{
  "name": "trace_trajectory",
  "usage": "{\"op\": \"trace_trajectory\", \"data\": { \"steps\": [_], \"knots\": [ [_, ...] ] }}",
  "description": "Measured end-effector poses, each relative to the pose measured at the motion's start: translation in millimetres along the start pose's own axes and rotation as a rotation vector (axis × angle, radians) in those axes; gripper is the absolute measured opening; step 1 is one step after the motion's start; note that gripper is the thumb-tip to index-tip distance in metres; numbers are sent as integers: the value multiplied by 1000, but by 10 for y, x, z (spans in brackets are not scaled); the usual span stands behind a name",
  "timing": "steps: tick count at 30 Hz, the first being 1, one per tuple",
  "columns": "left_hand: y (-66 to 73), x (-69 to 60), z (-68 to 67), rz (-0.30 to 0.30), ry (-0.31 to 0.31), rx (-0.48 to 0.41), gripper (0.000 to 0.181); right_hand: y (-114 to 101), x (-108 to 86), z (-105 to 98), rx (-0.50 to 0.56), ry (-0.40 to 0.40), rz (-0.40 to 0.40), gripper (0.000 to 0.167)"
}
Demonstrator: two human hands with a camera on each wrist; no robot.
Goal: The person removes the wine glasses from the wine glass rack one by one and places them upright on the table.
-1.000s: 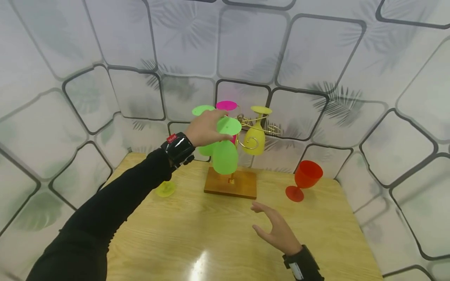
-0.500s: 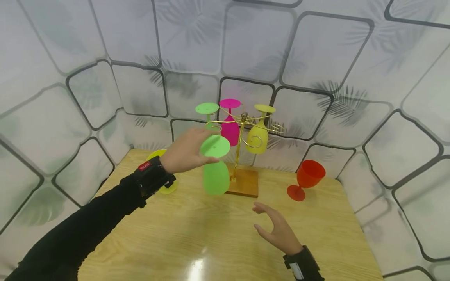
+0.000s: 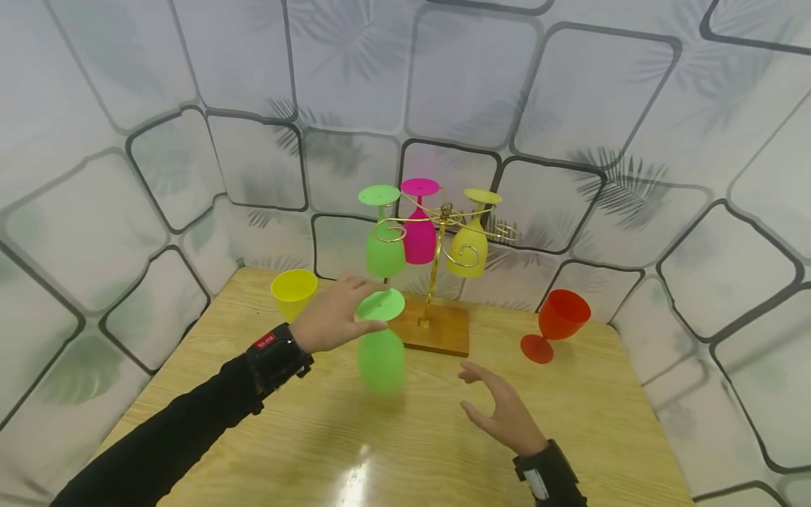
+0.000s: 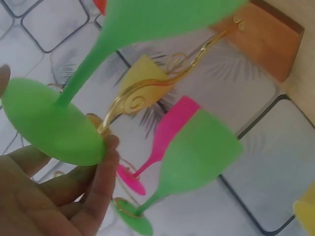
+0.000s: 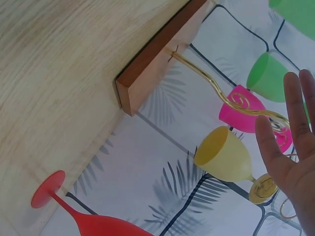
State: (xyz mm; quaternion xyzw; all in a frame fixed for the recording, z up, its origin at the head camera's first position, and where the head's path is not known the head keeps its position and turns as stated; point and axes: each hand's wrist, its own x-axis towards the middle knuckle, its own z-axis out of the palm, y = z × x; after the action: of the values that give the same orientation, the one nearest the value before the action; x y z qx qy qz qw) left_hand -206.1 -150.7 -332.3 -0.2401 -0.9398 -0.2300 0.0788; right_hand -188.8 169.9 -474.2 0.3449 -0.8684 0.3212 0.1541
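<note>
My left hand point(image 3: 336, 314) pinches the round foot of a green goblet point(image 3: 381, 360), which hangs upside down in front of the rack. In the left wrist view, thumb and fingers grip the edge of that foot point(image 4: 54, 123). Behind it stands a gold wire rack point(image 3: 434, 274) on a wooden base point(image 3: 446, 331). From its curled arms hang a second green goblet point(image 3: 385, 253), a pink goblet point(image 3: 419, 239) and a yellow goblet point(image 3: 469, 250), all feet up. Lower right, my right hand point(image 3: 503, 412) hovers with fingers spread apart and nothing in it.
A red goblet point(image 3: 562, 315) stands upright on the wooden table point(image 3: 431, 443) at the right. Another yellow goblet point(image 3: 294, 292) stands at the back left, partly behind my left hand. Patterned fabric walls point(image 3: 348, 70) surround the table's back and sides.
My left hand has drawn the green goblet away from the rack, down and toward me. The other hanging goblets have come back into sight. My right hand has barely moved.
</note>
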Motion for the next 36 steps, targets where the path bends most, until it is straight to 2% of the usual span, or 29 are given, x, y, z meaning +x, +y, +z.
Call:
{"op": "trace_trajectory", "data": {
  "steps": [3, 8, 10, 13, 16, 22, 25, 27, 30, 32, 36],
  "knots": [
    [-69, 19, 77, -47, -49, -58, 50, 8, 26, -10, -18, 19, -5, 71],
    [-209, 20, 218, -222, -142, -229, 51, 15, 45, -21, -36, 26, 16, 70],
    [-274, 6, 293, -298, -157, -316, 52, 21, 42, -24, -24, 27, 21, 69],
    [-369, -18, 403, -356, -158, -466, 51, 46, 31, -28, -14, 38, 27, 70],
    [-443, -50, 493, -383, -162, -657, 50, 84, 25, -39, -6, 61, 33, 71],
    [-550, -98, 663, -397, -221, -1085, 54, 104, 61, -93, 26, 81, 27, 79],
    [-559, -100, 753, -420, -253, -1284, 54, 84, 93, -110, 42, 71, 43, 80],
    [-534, -99, 802, -451, -264, -1374, 54, 76, 122, -113, 49, 66, 48, 80],
    [-491, -100, 872, -477, -271, -1432, 54, 57, 210, -112, 63, 68, 54, 83],
    [-464, -105, 921, -470, -276, -1427, 54, 21, 303, -112, 103, 74, 63, 86],
    [-402, -133, 1045, -432, -301, -1376, 55, -100, 518, -105, 294, 97, 99, 94]
  ]
}}
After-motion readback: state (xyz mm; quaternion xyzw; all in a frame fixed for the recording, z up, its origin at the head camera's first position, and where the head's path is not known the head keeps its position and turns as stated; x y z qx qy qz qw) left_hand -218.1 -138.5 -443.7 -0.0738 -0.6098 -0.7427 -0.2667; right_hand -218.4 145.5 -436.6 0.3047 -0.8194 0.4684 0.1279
